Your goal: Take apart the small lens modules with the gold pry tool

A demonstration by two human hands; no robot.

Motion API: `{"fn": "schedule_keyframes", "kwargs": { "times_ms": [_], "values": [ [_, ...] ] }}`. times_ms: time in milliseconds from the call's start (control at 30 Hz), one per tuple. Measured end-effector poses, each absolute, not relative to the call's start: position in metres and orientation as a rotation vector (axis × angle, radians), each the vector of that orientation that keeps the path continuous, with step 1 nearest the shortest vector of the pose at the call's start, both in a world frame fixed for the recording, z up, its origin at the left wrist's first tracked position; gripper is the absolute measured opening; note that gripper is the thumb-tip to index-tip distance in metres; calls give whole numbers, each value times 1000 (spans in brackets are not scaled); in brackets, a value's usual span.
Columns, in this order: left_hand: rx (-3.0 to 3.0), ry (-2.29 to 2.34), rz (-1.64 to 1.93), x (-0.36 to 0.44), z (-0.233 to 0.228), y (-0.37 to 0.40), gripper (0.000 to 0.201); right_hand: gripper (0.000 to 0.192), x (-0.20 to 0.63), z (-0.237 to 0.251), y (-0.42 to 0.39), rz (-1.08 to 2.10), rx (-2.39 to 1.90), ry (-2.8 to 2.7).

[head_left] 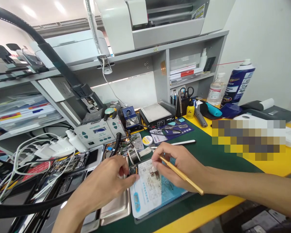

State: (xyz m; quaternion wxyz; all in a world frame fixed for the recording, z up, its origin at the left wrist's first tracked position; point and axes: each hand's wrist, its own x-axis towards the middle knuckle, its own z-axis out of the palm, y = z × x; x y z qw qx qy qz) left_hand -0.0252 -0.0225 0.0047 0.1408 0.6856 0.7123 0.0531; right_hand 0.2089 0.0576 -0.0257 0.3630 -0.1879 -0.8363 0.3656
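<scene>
Low in the centre of the frame, the left hand (106, 184) pinched a small dark component (133, 170) between thumb and fingertips, its grip narrow and closed on the part. The component sat at the upper left edge of a white and blue work mat (149, 194) on the green table (208, 152). Just right of it, the right hand (179, 166) held a slim gold tool (181, 174), grip closed around it, tip over the mat. A solder spool (134, 156) stood just above the hands.
</scene>
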Motion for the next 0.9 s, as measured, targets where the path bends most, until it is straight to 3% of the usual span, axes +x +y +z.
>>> {"fn": "schedule_keyframes", "kwargs": {
  "times_ms": [100,300,467,900],
  "values": [
    [1974,2038,174,-25,8,-24,35,3,209,-26,57,936,-484,-2158],
    [2295,1803,650,-15,4,-22,21,7,208,-25,58,999,-504,-2149],
    [2396,1624,667,2,-5,-20,16,7,208,-26,58,987,-532,-2140],
    [2314,1679,709,5,-8,-20,17,5,209,-33,62,993,-540,-2162]
  ]
}}
